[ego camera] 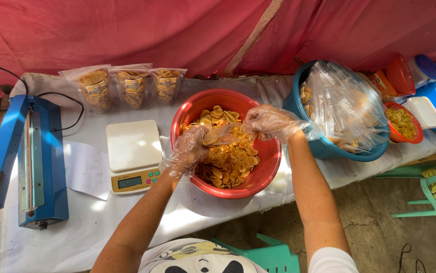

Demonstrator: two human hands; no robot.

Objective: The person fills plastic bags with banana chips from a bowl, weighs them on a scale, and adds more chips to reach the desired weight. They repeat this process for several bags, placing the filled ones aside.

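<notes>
White-covered table [101, 222], red tarp behind. Three sealed bags [132, 88] done; red bowl [271, 167] of chips mostly full. Gloved left hand [190, 149] and right hand [268, 121] fingers pinch an open clear bag [225, 132].

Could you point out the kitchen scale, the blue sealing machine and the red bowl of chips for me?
kitchen scale [132, 145]: head view, middle of its white weighing plate.
blue sealing machine [51, 167]: head view, flat blue body beside the sealing bar.
red bowl [268, 169]: head view, bare inner wall, right side.

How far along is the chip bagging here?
Done: three filled clear pouches of chips stand by the red curtain. In hand: the gloved left hand and right hand hold a clear bag over the red plastic bowl. Left: many yellow chips there.
</notes>
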